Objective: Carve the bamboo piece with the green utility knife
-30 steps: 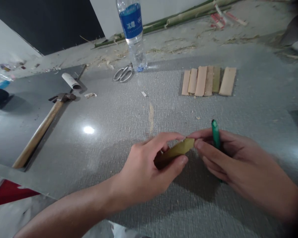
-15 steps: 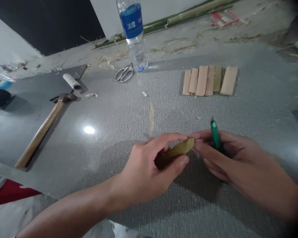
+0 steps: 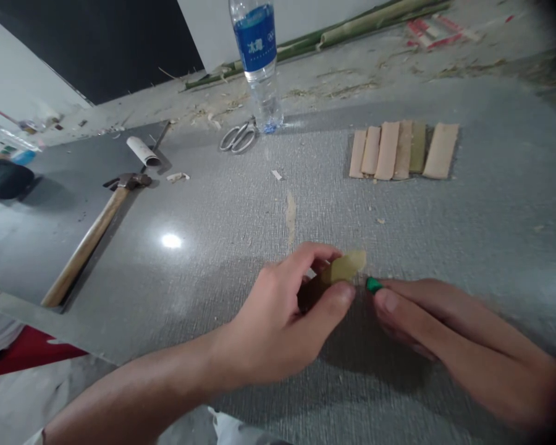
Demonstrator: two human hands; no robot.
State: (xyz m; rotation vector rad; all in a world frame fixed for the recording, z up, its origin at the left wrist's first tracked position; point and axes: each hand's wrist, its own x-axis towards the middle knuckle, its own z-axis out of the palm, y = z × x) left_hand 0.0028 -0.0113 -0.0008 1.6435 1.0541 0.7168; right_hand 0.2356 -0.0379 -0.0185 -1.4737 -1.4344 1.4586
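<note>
My left hand (image 3: 287,303) is closed round a yellow-green piece of bamboo (image 3: 348,266), fingers along its far edge and thumb along the near one. The piece is held tilted above the table, and its inner part is hidden in the palm. To the right, my right hand (image 3: 426,315) is closed on a slim green tool (image 3: 373,285). Just one green end shows beyond the thumb and forefinger; the rest is covered, so its kind is unclear. A small gap separates this end from the bamboo piece.
Several flat bamboo strips (image 3: 389,151) lie in a row at the back right. A water bottle (image 3: 258,55) stands beside scissors (image 3: 238,137). At left are a hammer (image 3: 92,238) and a white tube (image 3: 143,152). Bamboo poles (image 3: 366,28) lie along the wall.
My right hand has turned the green tool from upright to pointing at the bamboo piece and moved its fingertips away from that piece. My left hand keeps its hold. The view has shifted slightly.
</note>
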